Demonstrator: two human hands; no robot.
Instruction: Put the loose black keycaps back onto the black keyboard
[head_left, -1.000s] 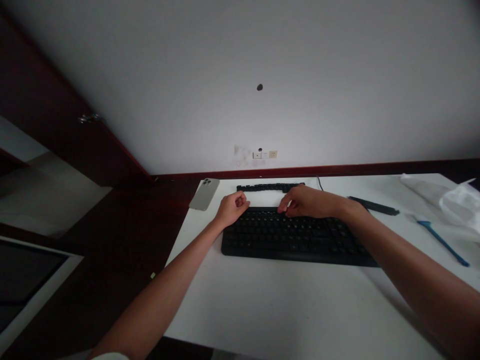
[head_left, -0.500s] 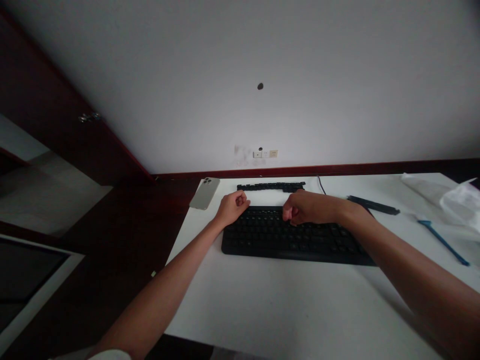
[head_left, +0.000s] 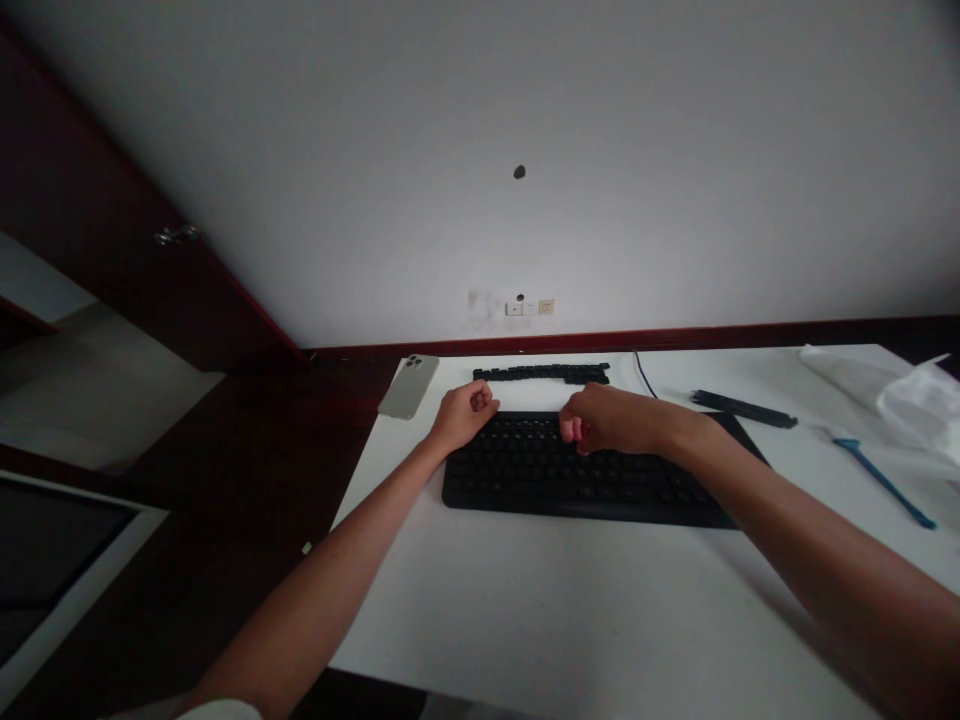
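Note:
A black keyboard lies on the white table, with a pale strip along its upper key rows. My left hand rests at its far left corner, fingers curled in; whatever they hold, if anything, is hidden. Over the upper rows near the middle is my right hand, its fingers bent down and closed against the keys. What is between those fingertips cannot be made out. Behind the keyboard, a row of loose black keycaps lies along the table's far side.
A phone lies at the far left corner of the white table. To the right are a dark strip-like piece, a blue brush-like tool and crumpled white plastic. A cable runs behind the keyboard. Wall sockets sit beyond.
My right hand has shifted slightly left along the upper key rows, uncovering more of the keyboard's right end. My left hand has stayed at the corner.

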